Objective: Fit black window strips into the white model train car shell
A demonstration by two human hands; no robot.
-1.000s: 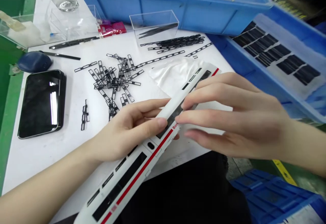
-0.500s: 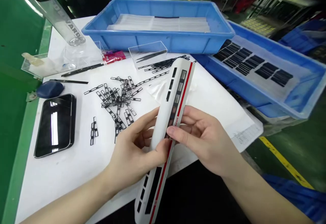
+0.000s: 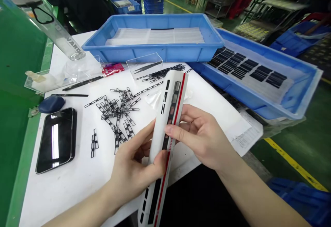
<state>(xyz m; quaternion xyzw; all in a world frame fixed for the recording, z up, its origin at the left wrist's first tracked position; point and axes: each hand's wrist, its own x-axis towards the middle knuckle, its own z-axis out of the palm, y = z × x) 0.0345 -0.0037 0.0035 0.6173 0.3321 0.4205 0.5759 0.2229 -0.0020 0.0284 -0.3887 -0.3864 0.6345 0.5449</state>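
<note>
A long white model train car shell (image 3: pixel 157 134) with a red stripe, dark window openings and red lettering is held up at a slant over the table's front edge. My left hand (image 3: pixel 139 166) wraps its middle from the left, thumb on the window band. My right hand (image 3: pixel 199 134) grips it from the right, thumb pressed on the dark window strip and fingers behind the edge. Those fingers are partly hidden. Past the hands lies a loose pile of black window-frame strips (image 3: pixel 119 108), with more strips (image 3: pixel 165 72) stacked farther back.
A blue bin (image 3: pixel 155 53) with white sheets stands at the back; another blue bin (image 3: pixel 297 106) at right holds black strips. On the left are a phone (image 3: pixel 55 141), a dark blue lump (image 3: pixel 51 104) and a clear bottle (image 3: pixel 59 35). Tweezers (image 3: pixel 147 67) lie by a clear box.
The camera view has tilted up, so the table and bins appear lower. My right thumb has slid a little along the window band, and more of the red lettering shows.
</note>
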